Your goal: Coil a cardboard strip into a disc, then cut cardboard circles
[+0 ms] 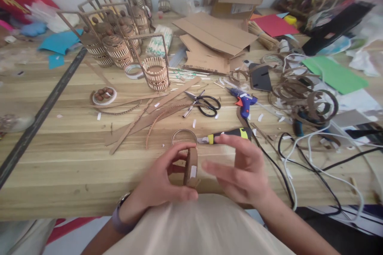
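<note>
My left hand (167, 177) grips a brown cardboard ring (187, 167) on edge between thumb and fingers, close to my body. A small white tab (193, 171) is stuck on the ring's outer side, and a loose end juts out near the thumb. To the right of it, my right hand (242, 169) is raised with its fingers apart and slightly blurred, holding nothing that I can see. Just beyond the hands lie a thin round hoop (184, 130) and a utility knife (230, 135) with a black and yellow handle.
Scissors (206, 105), a blue glue gun (245, 101) and cardboard strips (140, 121) lie mid-table. Small slatted lanterns (116, 50) with tall handles stand back left, an open slatted basket (155, 73) nearer. Coiled strips (311, 87) and cables (314, 167) tangle at right; flat cardboard (215, 34) lies behind.
</note>
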